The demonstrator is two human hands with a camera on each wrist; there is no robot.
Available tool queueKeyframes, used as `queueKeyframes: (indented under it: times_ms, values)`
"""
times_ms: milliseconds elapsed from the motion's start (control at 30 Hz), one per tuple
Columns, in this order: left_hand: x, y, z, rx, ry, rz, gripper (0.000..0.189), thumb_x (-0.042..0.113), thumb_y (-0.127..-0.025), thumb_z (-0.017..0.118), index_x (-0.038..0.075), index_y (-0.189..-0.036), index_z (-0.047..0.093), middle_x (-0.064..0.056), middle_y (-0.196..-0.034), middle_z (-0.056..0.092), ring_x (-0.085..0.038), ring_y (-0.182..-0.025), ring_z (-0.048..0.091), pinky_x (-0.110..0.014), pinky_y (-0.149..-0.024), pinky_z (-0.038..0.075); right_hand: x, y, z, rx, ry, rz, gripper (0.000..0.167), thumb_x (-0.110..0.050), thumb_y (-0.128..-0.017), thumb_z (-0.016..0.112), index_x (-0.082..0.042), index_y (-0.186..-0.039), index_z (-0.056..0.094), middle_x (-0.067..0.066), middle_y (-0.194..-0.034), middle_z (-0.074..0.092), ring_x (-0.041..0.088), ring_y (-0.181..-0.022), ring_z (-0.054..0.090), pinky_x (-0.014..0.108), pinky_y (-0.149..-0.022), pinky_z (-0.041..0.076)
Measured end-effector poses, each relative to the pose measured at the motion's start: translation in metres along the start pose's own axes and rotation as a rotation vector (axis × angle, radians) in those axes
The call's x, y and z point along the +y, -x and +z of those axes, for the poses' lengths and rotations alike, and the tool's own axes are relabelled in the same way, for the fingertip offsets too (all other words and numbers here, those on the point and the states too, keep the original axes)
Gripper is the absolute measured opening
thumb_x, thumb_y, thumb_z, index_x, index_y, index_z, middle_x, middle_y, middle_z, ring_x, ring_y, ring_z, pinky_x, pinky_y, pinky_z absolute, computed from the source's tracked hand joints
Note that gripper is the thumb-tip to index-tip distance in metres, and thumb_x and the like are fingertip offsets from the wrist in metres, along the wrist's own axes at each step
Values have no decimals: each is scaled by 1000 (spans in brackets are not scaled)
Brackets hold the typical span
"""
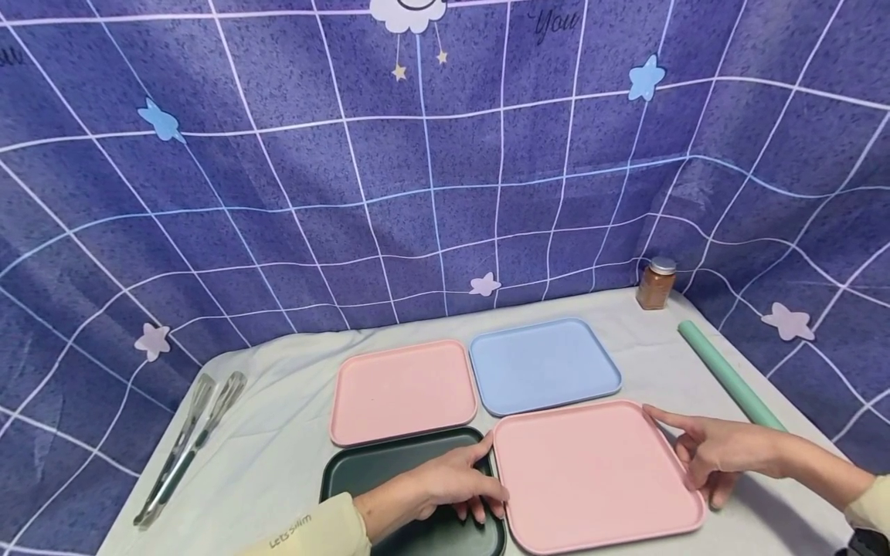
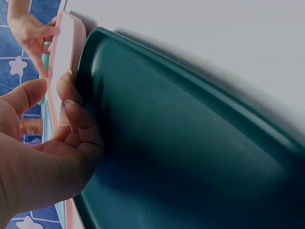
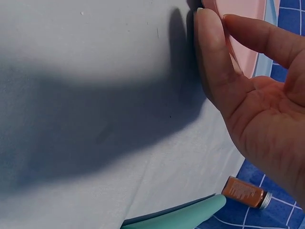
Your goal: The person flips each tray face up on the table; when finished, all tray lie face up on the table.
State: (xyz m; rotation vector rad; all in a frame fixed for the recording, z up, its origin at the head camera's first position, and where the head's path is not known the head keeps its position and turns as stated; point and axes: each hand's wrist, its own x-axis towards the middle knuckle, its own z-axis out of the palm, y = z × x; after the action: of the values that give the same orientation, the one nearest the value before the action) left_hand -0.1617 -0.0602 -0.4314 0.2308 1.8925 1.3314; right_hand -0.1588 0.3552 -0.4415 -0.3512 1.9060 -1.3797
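Observation:
A pink tray [image 1: 598, 479] lies at the front right between two hands. At its left rim, the left hand [image 1: 459, 479] holds the edge with bent fingers, reaching over a dark green tray [image 1: 389, 463]. That green tray fills most of the left wrist view, and the forearm hides part of it in the head view. The right hand [image 1: 723, 452] grips the opposite side, one finger stretched to the far corner and the others lower along the edge. In the right wrist view, fingertips [image 3: 209, 24] are right at the pink rim.
Behind are a smaller pink tray [image 1: 403, 394] and a blue tray [image 1: 545, 367]. Metal tongs [image 1: 188, 448] lie at the left. A green roll [image 1: 730, 374] lies along the right edge, near a brown jar [image 1: 657, 284] with a silver lid. A patterned purple curtain [image 1: 417, 170] surrounds the table.

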Motion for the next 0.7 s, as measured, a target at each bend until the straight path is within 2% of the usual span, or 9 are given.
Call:
queueKeyframes:
  times_ms: [367,700]
  values:
    - [-1,1,0,-26,-2,-4,93,19,-90,71,6,-161,13,3,-68,70,-6,-50,56,-20,-46,36,-4,-3,3,64,94,23,110,5,-74,64,3,-157,-9,5,-81,54,15,-59,61,31,-50,56]
    - [2,0,0,-21,-34,-7,93,21,-90,71,5,-161,14,3,-68,69,-6,-50,56,-20,-46,36,-6,-3,6,89,100,51,111,5,-75,65,1,-157,-9,5,-80,51,16,-57,60,30,-49,55]
